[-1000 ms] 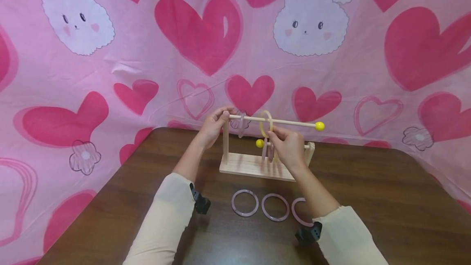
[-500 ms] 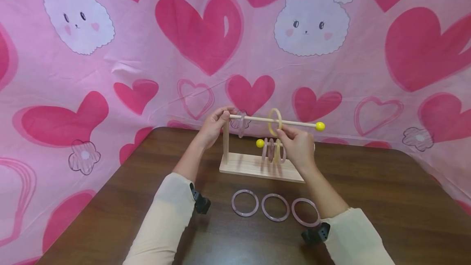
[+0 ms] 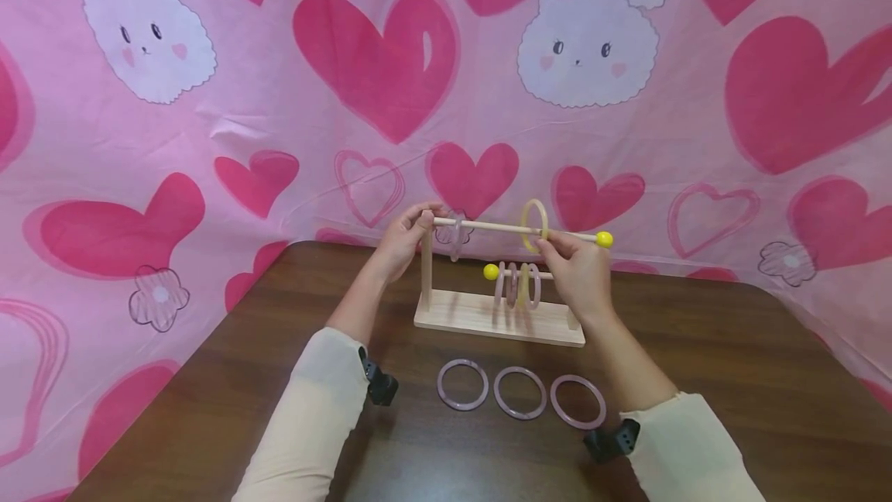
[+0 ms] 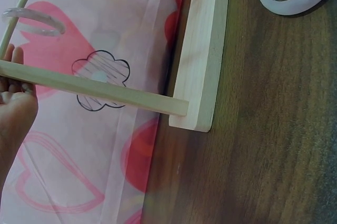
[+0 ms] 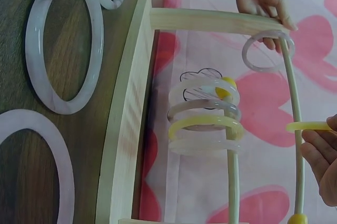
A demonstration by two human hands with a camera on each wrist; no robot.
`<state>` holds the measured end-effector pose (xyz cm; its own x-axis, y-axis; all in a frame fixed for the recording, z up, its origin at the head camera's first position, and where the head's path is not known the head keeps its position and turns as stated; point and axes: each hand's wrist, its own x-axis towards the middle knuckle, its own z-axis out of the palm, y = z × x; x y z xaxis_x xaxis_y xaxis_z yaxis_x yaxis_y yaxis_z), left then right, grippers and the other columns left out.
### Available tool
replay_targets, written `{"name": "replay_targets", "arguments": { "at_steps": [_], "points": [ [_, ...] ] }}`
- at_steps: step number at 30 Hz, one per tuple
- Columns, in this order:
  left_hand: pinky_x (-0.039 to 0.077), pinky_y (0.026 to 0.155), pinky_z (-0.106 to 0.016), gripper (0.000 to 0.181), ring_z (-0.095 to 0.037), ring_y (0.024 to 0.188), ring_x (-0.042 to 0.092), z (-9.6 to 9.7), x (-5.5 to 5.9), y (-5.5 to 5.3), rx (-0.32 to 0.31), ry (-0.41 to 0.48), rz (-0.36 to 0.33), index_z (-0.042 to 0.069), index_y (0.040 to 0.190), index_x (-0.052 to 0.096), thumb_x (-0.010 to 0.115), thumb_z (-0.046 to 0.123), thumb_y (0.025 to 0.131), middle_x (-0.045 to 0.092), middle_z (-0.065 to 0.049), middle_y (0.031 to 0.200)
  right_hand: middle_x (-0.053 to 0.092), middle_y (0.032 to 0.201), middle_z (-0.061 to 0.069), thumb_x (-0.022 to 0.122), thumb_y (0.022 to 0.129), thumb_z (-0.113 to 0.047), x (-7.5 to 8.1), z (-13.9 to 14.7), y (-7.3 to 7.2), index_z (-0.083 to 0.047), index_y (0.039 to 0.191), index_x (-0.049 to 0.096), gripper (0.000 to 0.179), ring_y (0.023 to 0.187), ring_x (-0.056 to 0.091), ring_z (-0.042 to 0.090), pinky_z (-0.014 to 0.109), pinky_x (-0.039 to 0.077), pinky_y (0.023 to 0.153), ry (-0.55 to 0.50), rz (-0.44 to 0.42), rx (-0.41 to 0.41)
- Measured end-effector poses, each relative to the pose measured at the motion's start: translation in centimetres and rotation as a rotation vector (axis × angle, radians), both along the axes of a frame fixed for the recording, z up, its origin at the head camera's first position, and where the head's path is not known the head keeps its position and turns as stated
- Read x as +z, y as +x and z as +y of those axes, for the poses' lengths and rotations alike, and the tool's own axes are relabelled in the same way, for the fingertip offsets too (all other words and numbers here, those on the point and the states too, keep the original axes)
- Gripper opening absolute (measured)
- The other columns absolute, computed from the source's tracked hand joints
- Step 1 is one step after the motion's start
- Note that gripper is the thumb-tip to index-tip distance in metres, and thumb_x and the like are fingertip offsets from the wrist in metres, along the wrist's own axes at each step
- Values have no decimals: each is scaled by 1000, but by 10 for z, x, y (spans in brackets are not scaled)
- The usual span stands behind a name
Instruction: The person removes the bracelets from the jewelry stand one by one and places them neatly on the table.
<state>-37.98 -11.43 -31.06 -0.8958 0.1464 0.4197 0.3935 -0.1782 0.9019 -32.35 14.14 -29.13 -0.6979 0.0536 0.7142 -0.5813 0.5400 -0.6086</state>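
Observation:
My right hand (image 3: 581, 273) pinches a yellow bangle (image 3: 525, 225) that hangs around the upper rod (image 3: 491, 226) of a wooden bangle stand (image 3: 474, 316). The bangle is toward the rod's right end, which carries a yellow ball (image 3: 604, 239). At the upper left corner of the stand, my left hand (image 3: 404, 245) grips the top of the post, thumb in front and fingers behind. A pale lavender bangle (image 5: 253, 63) hangs on the upper rod near that hand. The lower rod (image 5: 233, 182) bears several bangles, one of them yellow (image 5: 181, 124).
Three lavender bangles lie flat in a row in front of the stand: a left one (image 3: 463, 407), a middle one (image 3: 519, 416) and a right one (image 3: 581, 426). A pink cloth (image 3: 265, 84) with hearts and rabbits hangs behind the brown table (image 3: 244, 362).
The right hand has slid the yellow bangle rightward along the upper rod, toward the ball end. The left hand has stayed on the post.

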Motion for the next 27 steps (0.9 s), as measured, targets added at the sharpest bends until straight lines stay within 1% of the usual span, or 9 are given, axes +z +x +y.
{"name": "replay_targets", "arguments": {
  "at_steps": [4, 9, 11, 15, 17, 18, 22, 25, 27],
  "points": [
    [34, 97, -33, 51, -13, 104, 51, 0, -1, 0, 6, -8, -6, -7, 127, 45, 51, 27, 90, 61, 0, 106, 67, 85, 19, 71, 81, -5, -1, 2, 0, 6, 96, 69, 19, 79, 66, 27, 4, 42, 59, -8, -6, 2],
    [34, 98, -33, 44, -14, 104, 51, -1, -1, 0, 13, -14, -11, -7, 127, 45, 48, 20, 93, 60, -11, 112, 67, 85, 19, 71, 81, -4, -3, 5, 0, 6, 96, 69, 18, 80, 66, 28, 4, 41, 60, -5, -3, -4],
    [34, 98, -33, 44, -14, 105, 51, -1, -1, 0, 11, -13, -11, -7, 128, 45, 49, 21, 93, 61, -9, 110, 67, 85, 19, 71, 80, -3, -4, 6, 0, 5, 95, 70, 17, 81, 66, 28, 6, 43, 61, 3, 6, -13],
    [34, 98, -34, 48, -15, 106, 51, -1, -1, -1, 9, -9, -12, -7, 127, 45, 50, 25, 92, 61, 2, 105, 67, 85, 19, 71, 80, -3, -4, 8, 1, 5, 94, 70, 16, 83, 66, 28, 21, 49, 64, 38, 25, -35],
    [34, 97, -34, 47, -16, 106, 51, -1, -1, 0, 11, -9, -14, -7, 127, 45, 50, 24, 92, 60, 3, 104, 67, 85, 18, 71, 80, -4, -5, 10, 2, 4, 93, 71, 16, 84, 66, 28, 28, 49, 65, 58, 33, -51],
    [34, 97, -34, 45, -16, 106, 50, -1, 0, 0, 12, -10, -14, -7, 127, 45, 50, 22, 93, 60, 3, 104, 67, 85, 18, 71, 80, -4, -5, 10, 2, 4, 93, 71, 16, 84, 66, 28, 28, 49, 65, 64, 33, -54],
    [34, 98, -34, 43, -16, 106, 51, -1, 0, 0, 11, -14, -12, -7, 127, 45, 49, 20, 95, 60, 1, 106, 67, 85, 17, 72, 79, -4, -6, 14, 2, 4, 94, 71, 17, 84, 66, 28, 17, 48, 63, 74, 38, -67],
    [34, 98, -33, 42, -16, 106, 51, -1, 1, 0, 7, -13, -12, -7, 128, 45, 48, 19, 95, 61, 1, 106, 67, 84, 17, 72, 79, -4, -7, 17, 3, 4, 95, 70, 18, 82, 66, 28, 7, 43, 61, 82, 54, -68],
    [34, 97, -33, 42, -16, 106, 51, -1, 1, 0, 8, -19, -12, -7, 128, 45, 48, 20, 95, 60, 1, 107, 67, 84, 16, 72, 79, -4, -7, 18, 3, 3, 95, 71, 18, 82, 66, 28, 3, 40, 60, 90, 73, -70]
  ]
}}
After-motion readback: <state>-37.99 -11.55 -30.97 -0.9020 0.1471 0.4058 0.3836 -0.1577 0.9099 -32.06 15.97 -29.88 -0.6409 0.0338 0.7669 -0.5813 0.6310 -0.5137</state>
